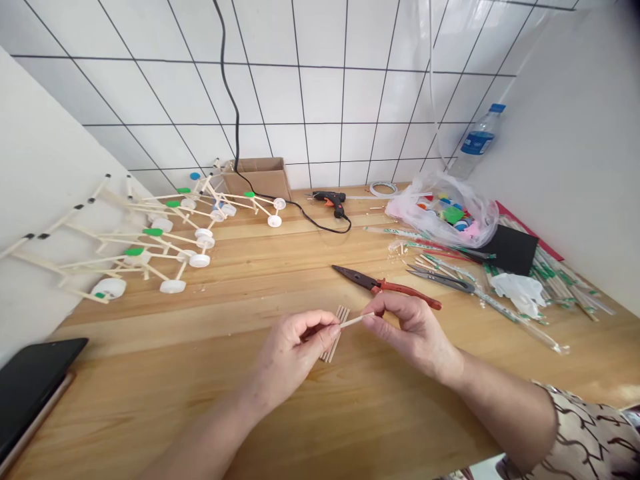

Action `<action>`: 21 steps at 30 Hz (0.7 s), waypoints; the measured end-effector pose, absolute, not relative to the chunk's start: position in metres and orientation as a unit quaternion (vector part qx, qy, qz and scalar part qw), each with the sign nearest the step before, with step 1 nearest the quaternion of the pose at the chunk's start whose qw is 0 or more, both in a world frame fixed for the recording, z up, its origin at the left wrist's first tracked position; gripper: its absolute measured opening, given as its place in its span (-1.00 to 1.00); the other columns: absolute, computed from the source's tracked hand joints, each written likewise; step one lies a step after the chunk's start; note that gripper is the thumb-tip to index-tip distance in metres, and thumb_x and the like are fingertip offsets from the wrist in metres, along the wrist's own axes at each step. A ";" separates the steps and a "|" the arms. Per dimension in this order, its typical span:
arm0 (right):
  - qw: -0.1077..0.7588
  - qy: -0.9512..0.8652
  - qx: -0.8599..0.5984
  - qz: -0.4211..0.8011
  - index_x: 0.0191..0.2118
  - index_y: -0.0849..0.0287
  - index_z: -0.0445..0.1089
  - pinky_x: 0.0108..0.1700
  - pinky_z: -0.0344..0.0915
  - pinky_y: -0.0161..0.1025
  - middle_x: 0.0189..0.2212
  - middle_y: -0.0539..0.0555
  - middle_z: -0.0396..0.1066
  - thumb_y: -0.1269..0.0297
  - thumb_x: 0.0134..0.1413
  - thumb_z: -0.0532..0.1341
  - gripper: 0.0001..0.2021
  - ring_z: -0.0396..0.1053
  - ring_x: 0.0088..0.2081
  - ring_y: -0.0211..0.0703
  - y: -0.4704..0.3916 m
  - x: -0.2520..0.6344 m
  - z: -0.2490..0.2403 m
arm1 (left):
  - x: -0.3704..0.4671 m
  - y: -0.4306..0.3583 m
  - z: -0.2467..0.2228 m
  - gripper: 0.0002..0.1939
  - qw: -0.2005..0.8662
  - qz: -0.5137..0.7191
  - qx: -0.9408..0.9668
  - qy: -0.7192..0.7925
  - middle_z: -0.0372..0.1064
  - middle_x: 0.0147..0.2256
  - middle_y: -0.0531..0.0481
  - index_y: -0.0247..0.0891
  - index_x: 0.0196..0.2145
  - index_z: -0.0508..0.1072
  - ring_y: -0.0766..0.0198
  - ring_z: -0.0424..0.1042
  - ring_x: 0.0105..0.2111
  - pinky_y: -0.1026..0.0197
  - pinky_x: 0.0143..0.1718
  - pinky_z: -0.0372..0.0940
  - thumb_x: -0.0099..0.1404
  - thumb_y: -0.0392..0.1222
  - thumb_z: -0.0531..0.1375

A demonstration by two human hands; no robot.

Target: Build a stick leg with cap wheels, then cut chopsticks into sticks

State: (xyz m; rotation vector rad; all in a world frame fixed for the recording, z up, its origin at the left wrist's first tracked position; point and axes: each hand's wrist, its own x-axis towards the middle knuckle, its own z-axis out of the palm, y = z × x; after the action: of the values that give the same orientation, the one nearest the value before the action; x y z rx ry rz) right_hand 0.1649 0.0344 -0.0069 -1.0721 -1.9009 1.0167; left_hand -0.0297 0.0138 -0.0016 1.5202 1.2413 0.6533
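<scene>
Between both hands, just above the table, is a short pale wooden stick [354,321]. My left hand [299,353] pinches its left end between thumb and fingertips. At its right end, my right hand [407,333] grips it with thumb and forefinger. Under the stick lie several short wooden sticks [330,352] side by side, partly hidden by my left hand. Red-handled long-nose pliers [383,285] rest just beyond my right hand, jaws pointing left. Farther right lie dark thread snips [445,280].
Several small wooden-stick models [150,260] with bottle-cap wheels stand at left. A cardboard box [261,177] and a glue gun [330,200] are by the tiled wall. At right are a plastic bag [445,210] of caps, wrapped sticks [560,280] and a bottle [477,143]. A black device [35,373] lies front left.
</scene>
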 end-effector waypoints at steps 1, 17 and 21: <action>0.361 -0.735 -0.420 0.391 -0.43 0.22 0.39 -0.37 0.21 -0.33 -0.54 -0.01 0.38 0.27 0.08 0.14 -0.83 0.29 -0.47 -0.28 0.035 0.165 -0.007 | -0.030 0.014 -0.002 -0.76 0.510 0.270 0.633 0.517 0.29 -0.58 0.08 -0.28 -0.45 0.43 0.36 0.25 -0.53 0.33 -0.46 0.15 0.25 -0.13 0.04; 0.353 -0.713 -0.436 0.421 -0.47 0.23 0.37 -0.40 0.20 -0.33 -0.57 -0.01 0.35 0.25 0.06 0.12 -0.80 0.28 -0.48 -0.27 0.035 0.162 -0.001 | -0.030 0.016 0.003 -0.78 0.536 0.279 0.597 0.527 0.29 -0.59 0.08 -0.26 -0.50 0.39 0.34 0.23 -0.53 0.32 -0.46 0.14 0.22 -0.12 0.08; 0.349 -0.708 -0.451 0.417 -0.48 0.23 0.38 -0.39 0.20 -0.32 -0.57 -0.01 0.35 0.25 0.05 0.13 -0.80 0.28 -0.48 -0.27 0.035 0.162 -0.001 | -0.032 0.016 0.002 -0.79 0.513 0.284 0.599 0.546 0.23 -0.60 0.12 -0.27 -0.50 0.38 0.38 0.18 -0.58 0.34 -0.53 0.09 0.21 -0.12 0.09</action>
State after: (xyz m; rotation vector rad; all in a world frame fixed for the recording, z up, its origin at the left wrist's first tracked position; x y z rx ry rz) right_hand 0.1619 0.0352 -0.0013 -1.1694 -1.8334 1.0799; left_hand -0.0315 0.0158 0.0021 1.4410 1.3122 0.6828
